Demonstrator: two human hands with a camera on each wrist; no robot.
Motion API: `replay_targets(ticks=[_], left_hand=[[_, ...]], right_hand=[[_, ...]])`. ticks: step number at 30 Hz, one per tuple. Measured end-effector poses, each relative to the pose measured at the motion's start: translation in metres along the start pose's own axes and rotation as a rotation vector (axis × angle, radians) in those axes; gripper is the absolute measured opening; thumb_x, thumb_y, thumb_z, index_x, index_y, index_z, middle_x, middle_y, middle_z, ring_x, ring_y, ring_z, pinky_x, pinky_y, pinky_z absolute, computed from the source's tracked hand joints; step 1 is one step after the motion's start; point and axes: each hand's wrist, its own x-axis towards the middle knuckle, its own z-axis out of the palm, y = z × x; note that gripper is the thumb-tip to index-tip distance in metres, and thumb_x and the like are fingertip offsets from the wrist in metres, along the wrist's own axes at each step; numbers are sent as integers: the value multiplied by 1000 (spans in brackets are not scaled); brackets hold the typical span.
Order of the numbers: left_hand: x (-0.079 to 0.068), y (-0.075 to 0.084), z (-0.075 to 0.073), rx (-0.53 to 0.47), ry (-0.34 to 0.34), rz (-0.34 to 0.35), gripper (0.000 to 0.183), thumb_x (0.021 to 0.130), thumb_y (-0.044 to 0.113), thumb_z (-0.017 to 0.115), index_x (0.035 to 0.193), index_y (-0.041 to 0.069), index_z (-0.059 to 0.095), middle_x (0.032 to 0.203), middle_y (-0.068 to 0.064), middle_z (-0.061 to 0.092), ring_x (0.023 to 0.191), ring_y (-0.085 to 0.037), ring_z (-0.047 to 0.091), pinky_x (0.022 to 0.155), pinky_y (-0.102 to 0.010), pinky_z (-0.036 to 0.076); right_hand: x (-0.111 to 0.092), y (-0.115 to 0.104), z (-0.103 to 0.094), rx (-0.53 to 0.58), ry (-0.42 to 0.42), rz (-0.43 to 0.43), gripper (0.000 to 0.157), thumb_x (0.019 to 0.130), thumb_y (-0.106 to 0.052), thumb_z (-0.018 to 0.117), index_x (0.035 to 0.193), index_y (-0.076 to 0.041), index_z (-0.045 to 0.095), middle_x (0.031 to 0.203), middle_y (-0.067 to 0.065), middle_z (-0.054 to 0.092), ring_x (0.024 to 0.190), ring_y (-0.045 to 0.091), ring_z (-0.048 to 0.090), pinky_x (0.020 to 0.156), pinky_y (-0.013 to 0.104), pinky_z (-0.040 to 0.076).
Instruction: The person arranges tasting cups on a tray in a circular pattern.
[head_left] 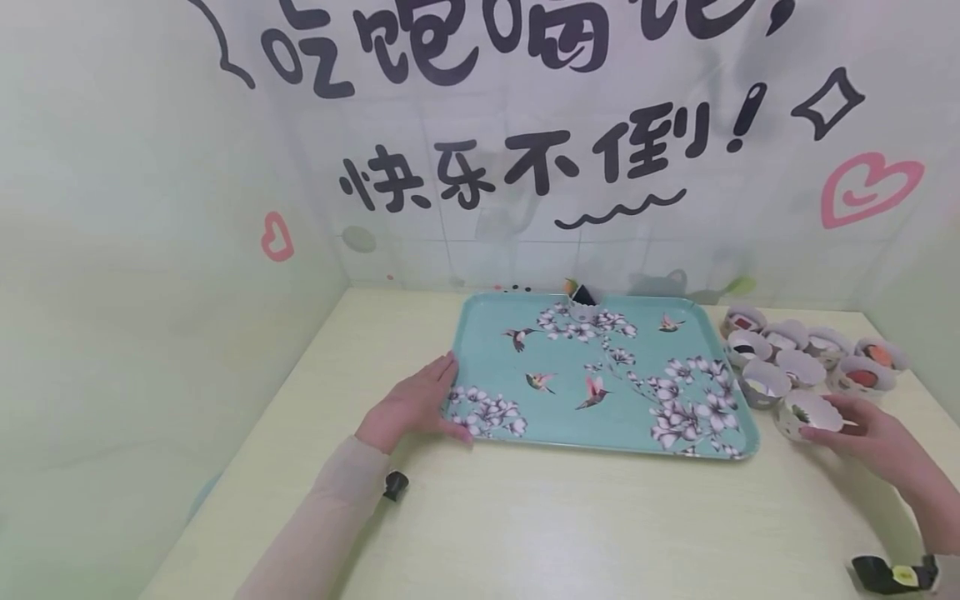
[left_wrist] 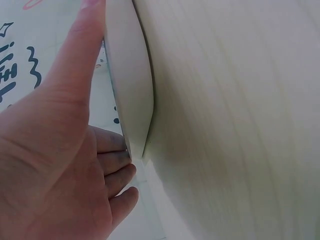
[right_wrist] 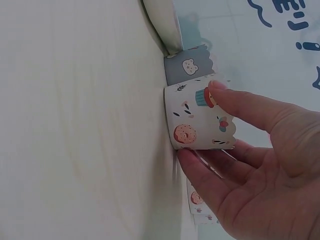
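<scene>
A light-blue tray point(head_left: 555, 400) printed with flowers and birds lies on the table. My left hand point(head_left: 416, 400) touches its left edge, with the thumb along the near corner and the other fingers by the side; the left wrist view has the hand point(left_wrist: 55, 160) against the tray's pale rim point(left_wrist: 132, 80). To the tray's right, my right hand point(head_left: 870, 433) holds a white paper baking cup point(head_left: 806, 419) with something green inside. In the right wrist view, thumb and fingers pinch this cup point(right_wrist: 192, 120), patterned with a cupcake and a donut, close to the table.
Several more paper cups point(head_left: 798, 367) with small pieces in them crowd the tray's right side. One cup point(head_left: 583, 310) with a dark triangular piece stands at the tray's back edge. Walls point(head_left: 480, 250) with black lettering and pink hearts close off the back and sides.
</scene>
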Motion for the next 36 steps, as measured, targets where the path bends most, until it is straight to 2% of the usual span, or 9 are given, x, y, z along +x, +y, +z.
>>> replay_targets(ticks=[2,4,7,14,16,17,24,27,36], left_hand=[[0,1,-1,0,1,-1,133,66,71,77,159,1,13,169,-16,9,156,-32,13,127,-43,23],[0,1,-1,3,3,2,133,66,71,77,159,1,13,168,-16,9,156,-32,13,127,-43,23],[-1,1,-1,5,7,5,133,66,71,77,159,0,14,168,-17,10,156,-32,14,127,-43,23],[-1,1,-1,6,9,4,133,66,71,77,159,0,14,168,-17,9,156,-32,13,127,-43,22],[-1,1,-1,4,8,2,132,66,71,77,159,0,14,168,-17,9,156,-32,13,127,-42,22],[-1,1,-1,4,8,2,132,66,70,77,159,0,14,168,-17,9,156,-32,13,127,-42,22],[-2,2,-1,-11,10,1,132,66,69,78,159,0,14,168,-17,9,156,-32,13,127,-42,22],[-2,2,-1,-13,11,2,132,66,69,78,159,0,14,168,-17,9,156,-32,14,127,-42,22],[-1,1,1,-9,17,5,132,67,70,78,159,0,14,168,-17,10,156,-32,13,128,-42,21]], right_hand=[[-1,0,0,-2,5,5,82,94,-32,69,139,24,29,137,51,35,81,-9,57,63,10,46],[-1,0,1,-6,10,9,81,95,-32,68,139,24,29,137,51,34,90,22,70,63,10,45],[-1,-1,2,-11,19,8,80,95,-32,67,139,24,29,137,51,34,115,65,49,62,10,45],[-3,-2,0,-12,38,8,79,95,-31,68,138,23,31,137,51,35,107,54,61,61,10,44],[-3,-2,0,-11,39,13,79,95,-31,68,139,23,31,137,51,34,109,55,60,61,9,44],[-3,-3,0,-15,35,17,80,96,-32,67,139,24,30,138,51,33,117,66,47,61,9,44],[-2,1,0,-27,22,32,84,97,-37,65,141,23,27,138,52,30,120,68,42,64,25,55],[-3,3,0,-26,33,33,83,97,-37,65,142,23,28,138,52,31,120,68,41,63,22,52],[-6,-1,-3,-23,39,39,83,97,-37,63,142,22,28,139,52,30,119,68,41,74,49,58]])
